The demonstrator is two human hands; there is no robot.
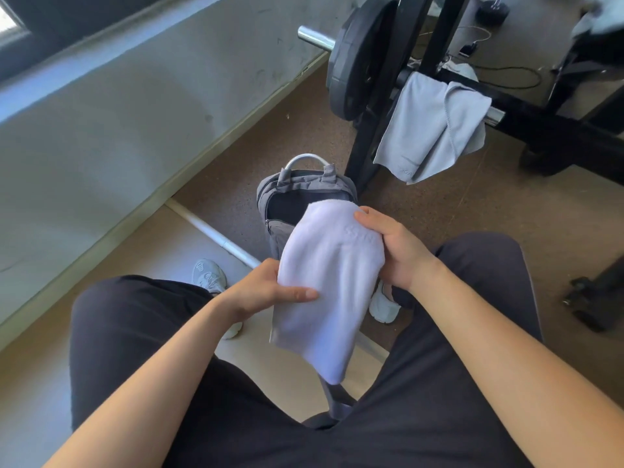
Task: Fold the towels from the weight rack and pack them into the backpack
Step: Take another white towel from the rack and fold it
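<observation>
loose black legwear [135,339] over both thighs, forearms bare — pale grey-white trainers, one [209,275] toward eight o'clock, the other [383,307] toward five.

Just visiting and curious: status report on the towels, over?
Left hand and right hand grip folded white towel over open backpack. Grey towel hangs on weight rack. Nothing seen blocking.

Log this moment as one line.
left grip: holds white towel | right grip: holds it | backpack: open below | grey towel: draped on weight rack

Surface findings.
I note: white towel [326,278] soft napped cloth; grey towel [429,130] thinner, smooth, matt; backpack [300,181] grey woven fabric; barbell sleeve [314,38] polished metal; weight plate [358,59] matt black.
</observation>
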